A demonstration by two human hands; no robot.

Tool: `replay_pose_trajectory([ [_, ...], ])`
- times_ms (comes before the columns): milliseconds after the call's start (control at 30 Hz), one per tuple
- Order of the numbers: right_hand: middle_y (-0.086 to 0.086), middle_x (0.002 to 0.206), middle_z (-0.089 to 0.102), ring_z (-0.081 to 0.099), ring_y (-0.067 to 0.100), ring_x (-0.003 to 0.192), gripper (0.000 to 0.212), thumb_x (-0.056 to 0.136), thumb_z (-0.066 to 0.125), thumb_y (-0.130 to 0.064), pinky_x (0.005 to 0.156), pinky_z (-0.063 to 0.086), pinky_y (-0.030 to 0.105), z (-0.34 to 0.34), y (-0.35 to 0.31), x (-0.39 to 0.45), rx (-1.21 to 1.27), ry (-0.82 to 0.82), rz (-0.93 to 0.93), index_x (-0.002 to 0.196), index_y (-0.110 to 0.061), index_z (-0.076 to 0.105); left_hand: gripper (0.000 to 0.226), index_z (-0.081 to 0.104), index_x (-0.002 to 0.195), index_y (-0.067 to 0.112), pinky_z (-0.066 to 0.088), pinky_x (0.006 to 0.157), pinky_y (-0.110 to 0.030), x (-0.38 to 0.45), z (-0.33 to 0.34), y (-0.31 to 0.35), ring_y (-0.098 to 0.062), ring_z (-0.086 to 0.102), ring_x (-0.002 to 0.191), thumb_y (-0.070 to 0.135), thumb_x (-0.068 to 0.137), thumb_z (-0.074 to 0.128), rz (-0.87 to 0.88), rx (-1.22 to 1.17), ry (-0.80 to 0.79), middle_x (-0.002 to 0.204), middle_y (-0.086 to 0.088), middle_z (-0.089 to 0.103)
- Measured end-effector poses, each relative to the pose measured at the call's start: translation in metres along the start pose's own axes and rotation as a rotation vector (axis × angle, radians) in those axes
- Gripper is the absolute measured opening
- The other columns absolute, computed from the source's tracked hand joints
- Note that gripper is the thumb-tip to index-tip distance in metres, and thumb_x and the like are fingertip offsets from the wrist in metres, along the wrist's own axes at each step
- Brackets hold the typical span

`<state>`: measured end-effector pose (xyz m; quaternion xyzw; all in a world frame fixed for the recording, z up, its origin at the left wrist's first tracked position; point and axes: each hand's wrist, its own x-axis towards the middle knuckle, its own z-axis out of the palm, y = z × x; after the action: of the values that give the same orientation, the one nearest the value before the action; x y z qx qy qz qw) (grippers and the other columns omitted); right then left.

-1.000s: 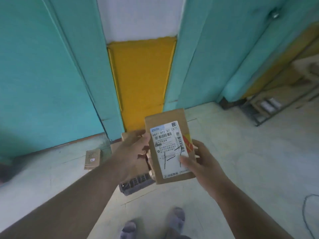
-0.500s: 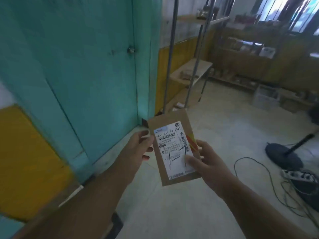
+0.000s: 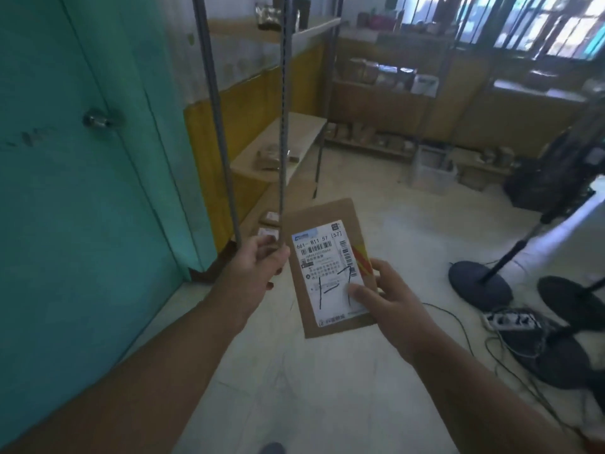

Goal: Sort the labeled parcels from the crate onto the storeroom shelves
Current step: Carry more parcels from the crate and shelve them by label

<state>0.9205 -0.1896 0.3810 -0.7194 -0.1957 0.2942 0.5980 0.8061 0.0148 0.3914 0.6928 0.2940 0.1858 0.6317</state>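
Brown cardboard parcel [image 3: 329, 267] at frame centre, white label reading "661- B11 57 [57]" with inked "1-7", pinched by the right hand [image 3: 383, 298], the left hand [image 3: 258, 267] seemingly gripping its edge.

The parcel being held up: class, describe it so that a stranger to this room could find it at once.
Start at the teal door on the left, then the metal shelving beside it. In front of that, the flat brown parcel is held up by the right hand, thumb on its label; the left hand is at its other edge. Unlike the shelved parcels, its white label carries a handwritten black "1-7".
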Motion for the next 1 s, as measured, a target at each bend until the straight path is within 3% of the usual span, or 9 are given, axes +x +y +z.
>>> replay_pose_trajectory([
  [133,-0.001,0.116,0.072,0.074,0.023,0.097,0.044,0.09,0.072,-0.027,0.079,0.062,0.043,-0.061,-0.01,0.058,0.031,0.137,0.026,0.128,-0.037,0.052,0.04,0.052,0.13,0.029,0.053,0.091,-0.044,0.107,0.065,0.032,-0.018,0.063,0.11,0.043,0.094,0.062,0.012,0.041,-0.131,0.121,0.006,0.065],
  [267,-0.004,0.113,0.073,0.075,0.016,0.092,0.041,0.092,0.07,-0.023,0.073,0.062,0.034,-0.132,0.0,0.119,0.006,0.262,0.025,0.126,-0.038,0.052,0.042,0.051,0.131,0.029,0.055,0.092,-0.044,0.194,0.151,0.044,-0.014,0.062,0.106,0.045,0.093,0.062,0.038,0.095,-0.238,0.12,0.008,0.063],
  [367,-0.004,0.112,0.073,0.075,0.016,0.093,0.043,0.091,0.071,-0.023,0.075,0.062,0.036,-0.188,0.005,0.179,-0.001,0.298,0.009,0.126,-0.038,0.053,0.05,0.05,0.129,0.033,0.054,0.094,-0.045,0.252,0.21,0.047,-0.01,0.064,0.105,0.055,0.086,0.063,0.058,0.118,-0.31,0.119,0.012,0.064],
  [500,-0.005,0.114,0.073,0.074,0.02,0.097,0.046,0.09,0.073,-0.028,0.081,0.062,0.043,-0.263,-0.01,0.275,0.007,0.232,-0.002,0.129,-0.039,0.051,0.072,0.05,0.133,0.034,0.053,0.095,-0.043,0.334,0.266,0.071,-0.006,0.062,0.108,0.072,0.072,0.057,0.082,0.217,-0.256,0.123,0.015,0.063],
  [600,-0.006,0.115,0.073,0.074,0.023,0.098,0.05,0.086,0.077,-0.037,0.081,0.061,0.044,-0.299,-0.031,0.35,-0.004,0.161,0.009,0.128,-0.046,0.051,0.054,0.05,0.135,0.033,0.053,0.086,-0.031,0.395,0.289,0.094,0.0,0.06,0.105,0.059,0.089,0.06,0.104,0.271,-0.206,0.124,0.015,0.063],
  [700,-0.009,0.112,0.073,0.074,0.018,0.095,0.048,0.087,0.076,-0.033,0.078,0.062,0.039,-0.317,-0.046,0.428,-0.028,0.117,-0.011,0.127,-0.047,0.052,0.045,0.051,0.133,0.033,0.044,0.074,-0.017,0.457,0.302,0.103,0.002,0.06,0.102,0.05,0.093,0.06,0.131,0.312,-0.135,0.122,0.015,0.063],
  [867,-0.009,0.113,0.072,0.075,0.016,0.093,0.045,0.09,0.073,-0.026,0.076,0.062,0.035,-0.33,-0.057,0.556,-0.018,0.043,-0.015,0.128,-0.041,0.054,0.044,0.055,0.123,0.039,0.053,0.087,-0.035,0.571,0.317,0.1,-0.002,0.063,0.101,0.059,0.085,0.062,0.102,0.264,-0.079,0.119,0.017,0.065],
  [1000,-0.006,0.114,0.073,0.075,0.017,0.094,0.049,0.082,0.076,-0.039,0.077,0.06,0.037,-0.35,-0.069,0.647,-0.016,0.012,0.0,0.127,-0.041,0.055,0.054,0.054,0.124,0.038,0.052,0.093,-0.038,0.66,0.329,0.114,-0.003,0.062,0.104,0.066,0.078,0.056,0.081,0.272,-0.071,0.12,0.016,0.064],
])
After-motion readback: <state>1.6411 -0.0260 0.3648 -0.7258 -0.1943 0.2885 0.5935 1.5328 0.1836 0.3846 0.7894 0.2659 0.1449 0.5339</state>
